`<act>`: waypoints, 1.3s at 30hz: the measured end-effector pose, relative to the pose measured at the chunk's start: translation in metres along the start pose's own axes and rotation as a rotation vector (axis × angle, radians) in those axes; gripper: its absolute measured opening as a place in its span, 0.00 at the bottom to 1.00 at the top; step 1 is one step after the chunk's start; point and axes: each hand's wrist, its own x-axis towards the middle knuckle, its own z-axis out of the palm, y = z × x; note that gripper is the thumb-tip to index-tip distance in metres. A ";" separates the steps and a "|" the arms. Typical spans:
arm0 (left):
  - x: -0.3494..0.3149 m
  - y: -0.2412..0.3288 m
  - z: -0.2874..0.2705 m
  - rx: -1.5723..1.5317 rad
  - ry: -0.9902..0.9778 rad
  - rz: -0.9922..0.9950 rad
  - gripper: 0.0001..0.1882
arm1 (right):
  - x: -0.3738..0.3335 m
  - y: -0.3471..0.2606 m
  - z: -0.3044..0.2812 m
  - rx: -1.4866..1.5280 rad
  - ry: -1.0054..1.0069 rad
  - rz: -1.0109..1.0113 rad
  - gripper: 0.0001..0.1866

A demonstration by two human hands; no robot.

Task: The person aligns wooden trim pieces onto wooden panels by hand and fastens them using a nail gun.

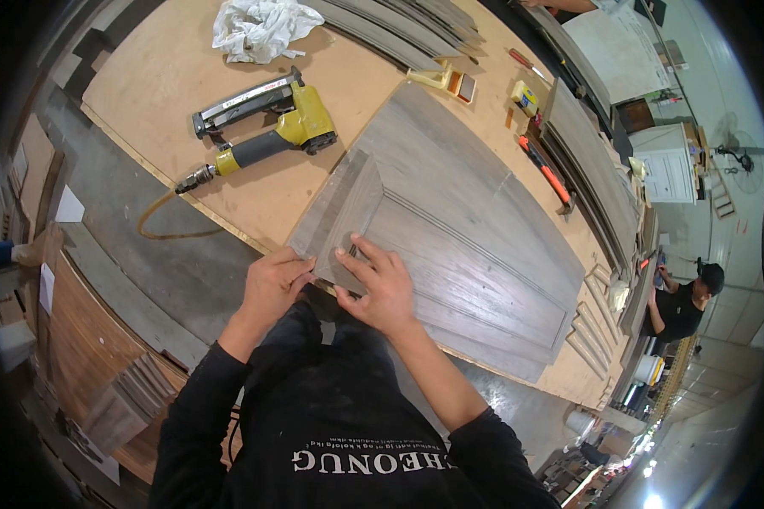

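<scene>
A grey wood-grain cabinet door panel (458, 242) with a raised moulded frame lies on the workbench in front of me. My left hand (273, 287) is closed in a pinch at the panel's near-left corner. What its fingertips hold there is hidden or too small to tell. Beside it, my right hand (382, 284) rests on the frame's end with fingers spread and thumb at the near edge. A yellow and black pneumatic nail gun (267, 127) lies on its side beyond my left hand, joined to an air hose (154, 234).
On the wooden workbench (153, 93) are crumpled white plastic (263, 32), grey moulding strips (382, 30), an orange-handled hammer (547, 174), a screwdriver (526, 63) and short curved pieces (592, 331). Stacked boards (590, 170) line the far side. Another person (683, 301) stands at right.
</scene>
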 end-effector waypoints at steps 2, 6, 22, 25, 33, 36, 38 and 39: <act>-0.007 0.005 0.004 0.015 0.034 -0.034 0.14 | 0.000 -0.001 0.000 -0.001 0.003 -0.004 0.29; -0.024 0.016 0.011 0.002 0.101 -0.105 0.13 | -0.010 -0.003 -0.001 0.003 -0.060 0.013 0.29; -0.040 0.008 0.012 -0.398 -0.008 -0.252 0.13 | -0.025 -0.006 -0.012 -0.022 -0.166 -0.039 0.29; -0.041 0.010 0.014 -0.417 -0.006 -0.235 0.14 | -0.025 -0.005 -0.012 -0.037 -0.164 -0.046 0.29; -0.048 0.011 0.021 -0.167 0.096 -0.056 0.15 | -0.027 -0.001 -0.008 0.042 -0.172 -0.035 0.28; -0.046 0.013 0.020 -0.175 0.118 -0.033 0.14 | -0.025 -0.003 -0.008 0.043 -0.164 -0.044 0.28; -0.044 0.016 0.017 -0.172 0.118 -0.037 0.14 | -0.023 -0.005 -0.009 0.038 -0.163 -0.046 0.28; -0.043 0.017 0.015 -0.172 0.118 -0.041 0.13 | -0.023 -0.004 -0.008 0.042 -0.154 -0.051 0.28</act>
